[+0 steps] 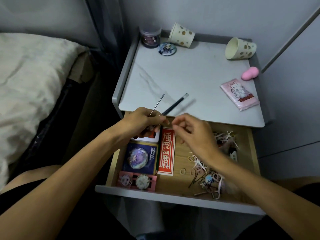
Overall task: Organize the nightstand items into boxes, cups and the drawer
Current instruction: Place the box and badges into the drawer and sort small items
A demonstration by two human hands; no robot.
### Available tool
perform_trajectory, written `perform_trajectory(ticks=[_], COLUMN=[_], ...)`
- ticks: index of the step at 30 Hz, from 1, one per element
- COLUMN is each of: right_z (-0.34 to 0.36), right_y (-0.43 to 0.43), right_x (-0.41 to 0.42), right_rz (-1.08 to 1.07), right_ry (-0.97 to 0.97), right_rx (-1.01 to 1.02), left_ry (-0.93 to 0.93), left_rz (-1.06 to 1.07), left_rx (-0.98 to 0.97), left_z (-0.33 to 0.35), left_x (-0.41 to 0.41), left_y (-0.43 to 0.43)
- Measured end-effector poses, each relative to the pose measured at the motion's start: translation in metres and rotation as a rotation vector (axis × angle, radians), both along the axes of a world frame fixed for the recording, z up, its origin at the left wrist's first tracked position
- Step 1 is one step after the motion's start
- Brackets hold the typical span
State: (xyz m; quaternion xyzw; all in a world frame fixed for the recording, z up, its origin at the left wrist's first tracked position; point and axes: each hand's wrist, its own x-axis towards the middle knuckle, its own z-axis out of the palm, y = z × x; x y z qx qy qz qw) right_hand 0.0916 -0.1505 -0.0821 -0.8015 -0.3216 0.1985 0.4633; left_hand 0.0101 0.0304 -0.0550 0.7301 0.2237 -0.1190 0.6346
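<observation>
My left hand (143, 120) grips two thin sticks over the front edge of the grey nightstand top (181, 75): a dark pen refill (176, 103) and a thin metal tool (158, 103), both pointing up and away. My right hand (194, 134) hovers just right of it above the open drawer (180, 163), fingers loosely curled, thumb and forefinger close together; whether they pinch anything I cannot tell. The drawer holds a red paper strip (166, 153), a blue badge card (139, 158), a pink clip card (136, 182), and loose hair ties and pins (204, 175).
On the top lie two spotted paper cups on their sides (181, 34) (239, 48), a clear jar (150, 37), a round badge (167, 48), a pink tissue pack (239, 94) and a pink blob (250, 75). A bed (31, 80) is at left, a wall at right.
</observation>
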Motion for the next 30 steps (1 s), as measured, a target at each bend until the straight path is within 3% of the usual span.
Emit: perform_trajectory(ticks=[1, 3, 6, 11, 17, 19, 22, 26, 30], right_z=[0.007, 0.012, 0.007, -0.004, -0.008, -0.010, -0.023, -0.056, -0.086], right_y=[-0.003, -0.009, -0.010, -0.016, -0.015, -0.017, -0.022, -0.016, 0.008], right_x=[0.003, 0.012, 0.022, 0.022, 0.016, 0.009, -0.009, -0.019, -0.016], right_rz=[-0.038, -0.111, -0.042, 0.178, 0.289, 0.319, 0.266, 0.094, -0.092], right_ry=[-0.018, -0.248, -0.590, -0.632, -0.640, -0.507, -0.043, 0.434, 0.579], right_rx=[0.070, 0.119, -0.047, -0.157, -0.257, -0.319, -0.442, -0.488, -0.446], left_ry=[0.013, 0.041, 0.079, 0.101, 0.124, 0.141, 0.140, 0.058, -0.008], left_rz=[-0.032, -0.115, -0.205, -0.200, -0.186, -0.124, 0.070, 0.251, 0.288], left_rx=[-0.003, -0.003, 0.025, 0.051, 0.032, 0.104, 0.333, 0.171, 0.083], left_z=[0.000, 0.002, 0.006, 0.009, 0.004, 0.002, -0.002, -0.001, 0.003], left_x=[-0.001, -0.002, -0.004, -0.002, -0.002, -0.002, 0.001, 0.002, -0.001], left_y=[0.001, -0.001, -0.004, -0.003, -0.002, 0.000, 0.007, 0.014, 0.008])
